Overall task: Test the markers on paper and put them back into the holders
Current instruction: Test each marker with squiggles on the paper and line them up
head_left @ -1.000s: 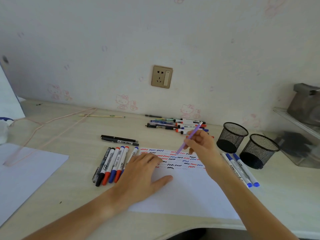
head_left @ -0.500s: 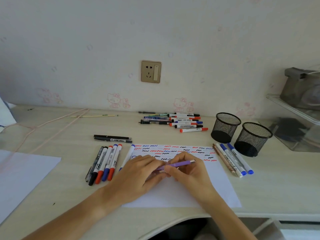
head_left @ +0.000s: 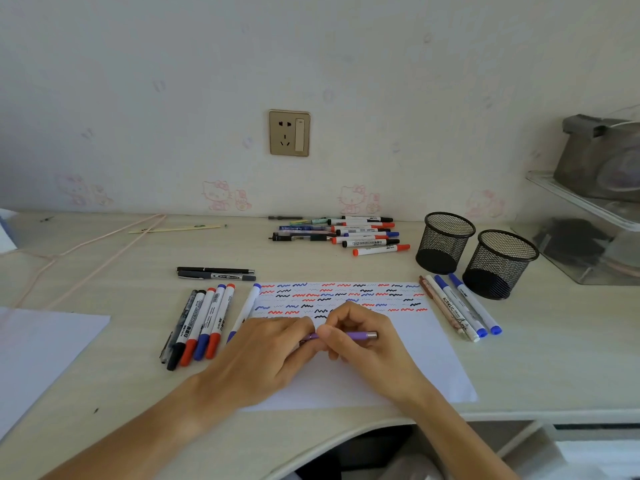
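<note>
I hold the purple marker level over the paper, below its squiggles, my right hand pinching the light, stiff, slick barrel mid-length while my left hand fingers pinch its near end, probably the cap.

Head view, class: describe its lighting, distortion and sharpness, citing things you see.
Head view: soft, even daylight, faint shadows under both hands; wide-angle bending curves the desk edge; print on the markers is too blurred to read; the shelf at the right edge looks smeared; no glare on the paper.
</note>
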